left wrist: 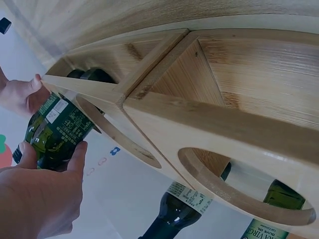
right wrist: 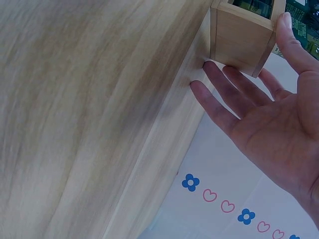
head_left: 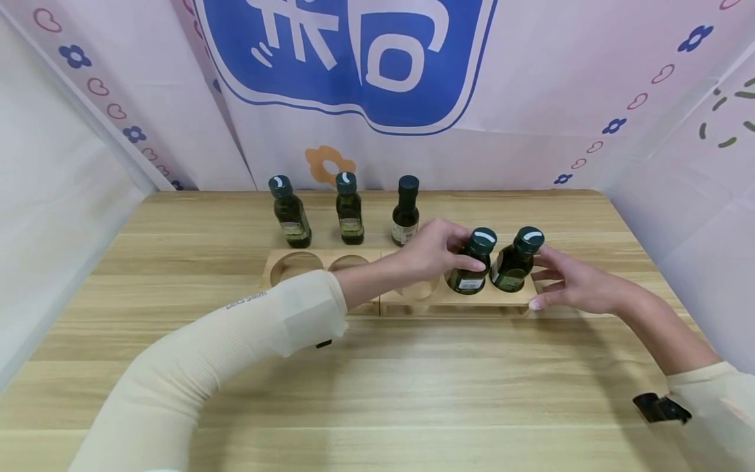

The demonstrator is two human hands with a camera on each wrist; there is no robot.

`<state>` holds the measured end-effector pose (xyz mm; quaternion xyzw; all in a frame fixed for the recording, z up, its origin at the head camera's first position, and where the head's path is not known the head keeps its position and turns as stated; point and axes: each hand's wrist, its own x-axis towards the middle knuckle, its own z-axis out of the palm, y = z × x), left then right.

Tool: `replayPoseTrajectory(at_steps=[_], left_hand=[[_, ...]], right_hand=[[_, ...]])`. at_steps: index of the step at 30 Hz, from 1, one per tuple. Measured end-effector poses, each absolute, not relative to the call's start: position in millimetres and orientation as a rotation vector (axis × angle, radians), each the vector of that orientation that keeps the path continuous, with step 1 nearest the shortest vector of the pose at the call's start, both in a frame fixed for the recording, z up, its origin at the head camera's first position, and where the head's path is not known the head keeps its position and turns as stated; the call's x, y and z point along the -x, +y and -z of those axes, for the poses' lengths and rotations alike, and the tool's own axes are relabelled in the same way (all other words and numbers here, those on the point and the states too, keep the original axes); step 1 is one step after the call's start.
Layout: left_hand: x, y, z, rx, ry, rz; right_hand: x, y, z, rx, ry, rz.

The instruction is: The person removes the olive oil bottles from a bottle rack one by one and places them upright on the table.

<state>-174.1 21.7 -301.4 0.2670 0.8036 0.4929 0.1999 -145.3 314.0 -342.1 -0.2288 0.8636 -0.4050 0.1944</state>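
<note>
My left hand [head_left: 433,252] grips a dark green oil bottle [head_left: 470,269] by its sides, with finger and thumb below the green cap. That bottle stands in a round hole of the light wooden rack [head_left: 460,299]. In the hole beside it, at the rack's right end, sits another capped bottle [head_left: 508,272]. Around that end is my right hand [head_left: 580,282], its thumb at the front corner. The right wrist view shows the right hand's fingers [right wrist: 227,92] spread and nearly straight against the rack's end [right wrist: 239,37]. Part of the rack is hidden by my left forearm.
Behind the rack stand three more bottles: a left one [head_left: 291,219], a middle one [head_left: 350,216] and a slimmer-necked one [head_left: 406,213]. The rack's left holes [head_left: 297,265] hold no bottles. A printed cloth [head_left: 507,98] hangs along the wooden table's [head_left: 413,393] back edge.
</note>
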Motion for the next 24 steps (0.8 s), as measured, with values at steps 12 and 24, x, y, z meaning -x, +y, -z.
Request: replayPoseTrajectory(at_steps=[12,24], left_hand=[[176.9,20.9,301.4,-0.659,2.224,-1.395],[176.9,19.6,304.4,-0.7,2.194,-1.438]], right_hand=[[145.2,314.2,342.6,0.649,2.421,1.134],[145.4,314.5,343.7,0.638,2.415,1.136]])
